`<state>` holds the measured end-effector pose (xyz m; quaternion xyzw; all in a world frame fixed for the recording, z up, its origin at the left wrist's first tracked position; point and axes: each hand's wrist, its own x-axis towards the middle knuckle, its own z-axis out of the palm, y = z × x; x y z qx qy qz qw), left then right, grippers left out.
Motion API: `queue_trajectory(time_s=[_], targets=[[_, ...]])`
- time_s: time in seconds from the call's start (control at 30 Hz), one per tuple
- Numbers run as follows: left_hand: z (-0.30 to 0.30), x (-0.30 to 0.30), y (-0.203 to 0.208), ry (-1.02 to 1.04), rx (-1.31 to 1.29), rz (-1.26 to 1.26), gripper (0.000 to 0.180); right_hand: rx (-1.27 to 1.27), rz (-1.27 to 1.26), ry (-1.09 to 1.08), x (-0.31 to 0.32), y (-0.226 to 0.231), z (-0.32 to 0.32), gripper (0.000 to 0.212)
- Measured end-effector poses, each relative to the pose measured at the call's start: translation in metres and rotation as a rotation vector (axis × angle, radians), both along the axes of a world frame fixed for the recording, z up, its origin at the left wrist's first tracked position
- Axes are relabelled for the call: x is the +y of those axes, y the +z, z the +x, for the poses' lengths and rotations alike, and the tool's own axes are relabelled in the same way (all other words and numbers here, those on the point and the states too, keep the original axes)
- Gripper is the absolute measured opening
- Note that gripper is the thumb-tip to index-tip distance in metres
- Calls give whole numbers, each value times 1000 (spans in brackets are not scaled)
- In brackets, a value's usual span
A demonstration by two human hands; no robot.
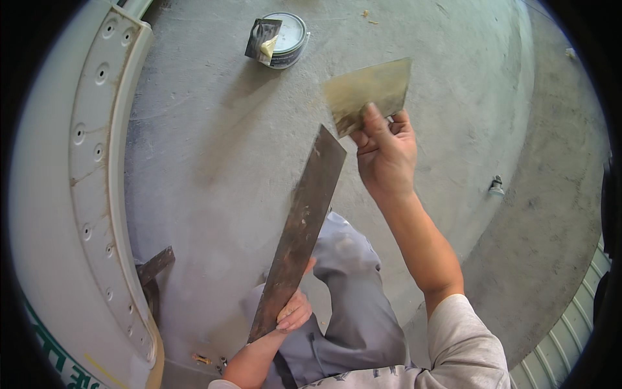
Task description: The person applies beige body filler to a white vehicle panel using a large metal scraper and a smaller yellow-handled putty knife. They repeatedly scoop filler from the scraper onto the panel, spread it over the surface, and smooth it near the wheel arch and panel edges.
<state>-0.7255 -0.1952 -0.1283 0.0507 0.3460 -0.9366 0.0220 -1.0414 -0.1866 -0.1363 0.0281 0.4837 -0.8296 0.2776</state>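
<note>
My left hand [295, 312] is closed around the lower end of a long, narrow dark board [301, 227], stained and scuffed along its face. The board slants up and to the right over my knee. Higher up, my right hand [389, 149] grips a thin, flat, yellowish spreader [369, 87] by its lower edge, thumb on the near face. Brownish smears cover the spreader's lower part. Its lower left corner is close to the board's upper tip; whether they touch I cannot tell.
Beyond my hands, a round can [290, 35] stands on the concrete floor, a dark packet [262, 40] with cream-coloured paste on its lid. A white panel with holes [91, 142] curves along the left. Dark metal [157, 264] juts out beside it. A small fitting [496, 185] lies right.
</note>
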Motion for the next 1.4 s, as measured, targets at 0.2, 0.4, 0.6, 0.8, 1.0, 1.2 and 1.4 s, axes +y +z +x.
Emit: queue_trajectory(time_s=[0.2, 0.4, 0.6, 0.8, 1.0, 1.2, 1.4], targets=[[2, -9, -88, -45, 130, 24, 63, 153, 130, 86, -25, -30, 48, 27], [-40, -43, -131, 21, -298, -379, 41, 977, 217, 798, -23, -48, 151, 24], [42, -75, -100, 188, 223, -655, 38, 854, 529, -5, -60, -38, 23, 43], [248, -105, -68, 76, -692, -1373, 60, 1017, 468, 286, -27, -10, 49, 41], [423, -106, -106, 201, -1027, -1272, 48, 1065, 382, 529, -67, 1, 133, 39], [499, -160, -184, 335, -1108, -828, 54, 1100, 524, 669, -65, -7, 161, 37], [550, -233, -214, 390, -1276, -769, 61, 1190, 678, 713, -48, -13, 162, 38]])
